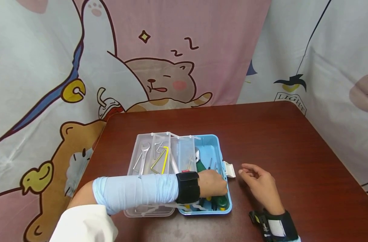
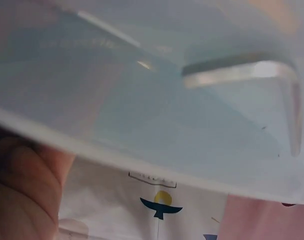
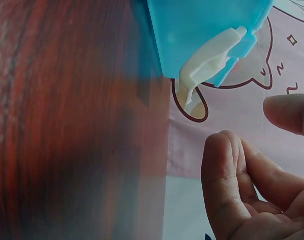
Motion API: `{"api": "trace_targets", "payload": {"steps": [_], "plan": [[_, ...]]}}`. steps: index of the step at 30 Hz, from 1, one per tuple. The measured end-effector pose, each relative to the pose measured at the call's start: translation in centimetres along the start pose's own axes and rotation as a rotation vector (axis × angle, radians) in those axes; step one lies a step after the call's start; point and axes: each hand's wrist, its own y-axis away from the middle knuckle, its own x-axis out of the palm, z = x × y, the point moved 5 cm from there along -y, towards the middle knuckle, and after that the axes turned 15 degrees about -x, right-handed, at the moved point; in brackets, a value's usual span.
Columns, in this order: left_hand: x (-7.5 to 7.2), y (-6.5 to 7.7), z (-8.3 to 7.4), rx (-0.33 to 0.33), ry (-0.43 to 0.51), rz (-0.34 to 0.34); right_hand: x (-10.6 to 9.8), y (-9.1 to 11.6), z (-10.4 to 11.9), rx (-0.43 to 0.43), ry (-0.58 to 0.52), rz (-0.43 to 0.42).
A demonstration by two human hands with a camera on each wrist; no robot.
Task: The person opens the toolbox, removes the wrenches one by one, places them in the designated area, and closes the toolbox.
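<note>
A blue toolbox [image 1: 209,141] lies open on the table with hand tools inside, among them a green-handled one [image 1: 222,203]. My left hand [image 1: 213,183] is over the toolbox's right part, back of the hand up; I cannot tell what is in its fingers. Under that forearm lies a clear plastic tray [image 1: 138,143] with a wrench [image 1: 144,158] and several hex keys, one yellow [image 1: 165,158]. The left wrist view shows a bent hex key [image 2: 242,72] close up. Right of the toolbox, my right hand [image 1: 261,185] holds nothing, its fingers loosely bent and thumb apart.
A white latch [image 1: 229,169] hangs out from the toolbox's right side, near my right fingertips. The brown table [image 1: 293,144] stands against a printed cloth [image 1: 220,50] at the back.
</note>
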Motion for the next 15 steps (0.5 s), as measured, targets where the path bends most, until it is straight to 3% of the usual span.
{"api": "trace_targets", "payload": {"steps": [8,15], "plan": [[-0.2,0.3,-0.3,-0.019,0.045,-0.04,-1.9,0.8,1.2,-0.067,0.018,-0.053],[0.5,0.1,-0.1,-0.015,0.038,-0.024,-3.1,1.6,2.8,-0.075,0.029,-0.071]]}}
